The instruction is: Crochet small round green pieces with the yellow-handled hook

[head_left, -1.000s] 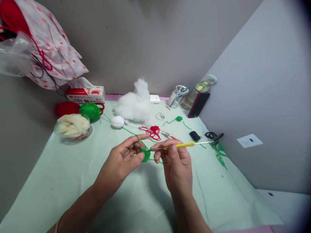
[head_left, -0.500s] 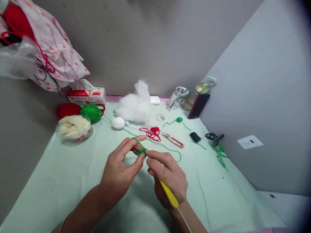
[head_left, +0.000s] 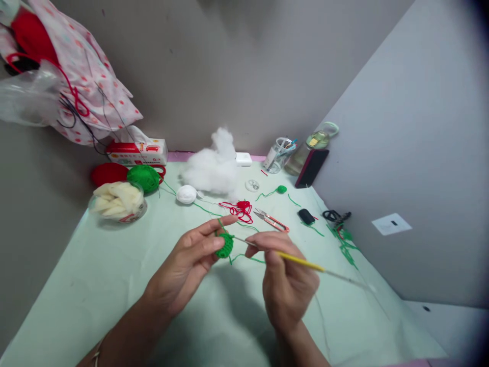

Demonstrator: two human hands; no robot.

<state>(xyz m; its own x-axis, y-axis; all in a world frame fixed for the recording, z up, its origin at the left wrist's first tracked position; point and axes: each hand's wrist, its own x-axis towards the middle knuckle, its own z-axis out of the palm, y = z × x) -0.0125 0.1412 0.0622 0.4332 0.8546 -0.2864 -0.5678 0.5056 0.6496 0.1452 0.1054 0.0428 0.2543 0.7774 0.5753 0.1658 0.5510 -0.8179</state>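
Between the thumb and fingers of my left hand (head_left: 187,262) is a small round green crochet piece (head_left: 225,246). Green yarn loops over the raised index finger of that hand. My right hand (head_left: 288,283) grips a crochet hook (head_left: 300,261) by its yellow handle, pen-like. The hook's thin metal tip reaches left to the upper right edge of the piece; whether it sits inside a stitch I cannot tell. A green yarn strand hangs from the piece and runs toward my right hand. Beyond lie thread snips (head_left: 272,220) and tangled red yarn (head_left: 241,210).
A green yarn ball (head_left: 143,178), a white yarn ball (head_left: 186,194) and white stuffing (head_left: 212,165) lie at the back. A tub (head_left: 118,201) stands at left, a tissue box (head_left: 137,152) behind it. At back right are a clear cup (head_left: 278,155), a bottle (head_left: 301,155) and a phone (head_left: 312,168).
My right hand has moved right and swung the hook from steeply slanted to nearly level. My left hand has turned, bringing more of the green crochet piece into view.
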